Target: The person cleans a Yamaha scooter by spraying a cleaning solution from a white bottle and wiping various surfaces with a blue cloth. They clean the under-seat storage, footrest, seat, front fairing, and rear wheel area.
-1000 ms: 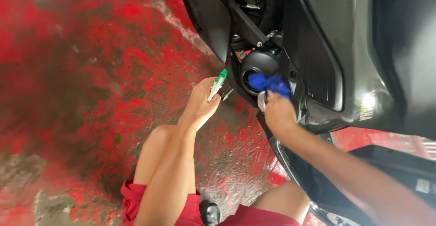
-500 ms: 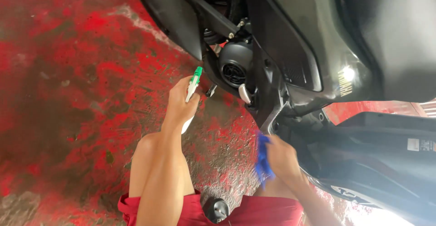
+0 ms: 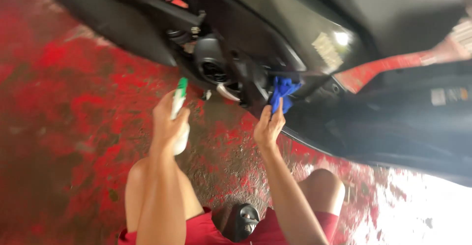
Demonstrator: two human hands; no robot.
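Right hand [image 3: 268, 127] fingers pinch blue cloth [image 3: 282, 93] against scooter's dark underbody [image 3: 305, 33]. Left hand [image 3: 169, 124] fingers wrap green-capped spray bottle [image 3: 178, 102]. Risk: cloth could snag on brackets; wet red floor [image 3: 73, 102] looks slippery.

Open red floor [image 3: 73, 102] left and below hands; dark scooter body [image 3: 305, 33] blocks above, round engine cover [image 3: 211, 65] between.

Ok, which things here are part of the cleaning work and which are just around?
In use: spray bottle in left hand; blue cloth pressed by right hand on scooter's black body.
Just around: red-stained floor; black sandal.
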